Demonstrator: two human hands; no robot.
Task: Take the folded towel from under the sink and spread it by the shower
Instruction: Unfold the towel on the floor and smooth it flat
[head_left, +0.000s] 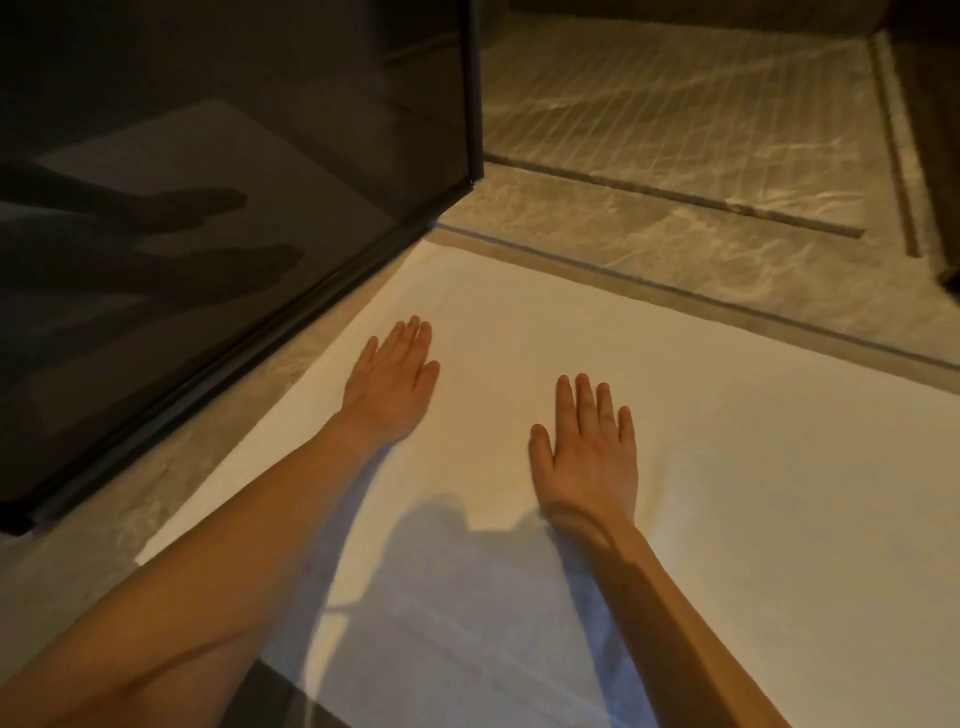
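A white towel lies spread flat on the stone floor, its far edge running along the shower threshold. My left hand rests palm down on the towel's left part, fingers together and stretched out. My right hand lies flat on the towel's middle, fingers slightly apart. Neither hand grips the cloth. Shadows of my arms fall across the near part of the towel.
A dark tinted glass shower panel with a black frame stands at the left, its bottom rail running diagonally beside the towel. Beyond the threshold strip lies the marbled shower floor with a long drain slot.
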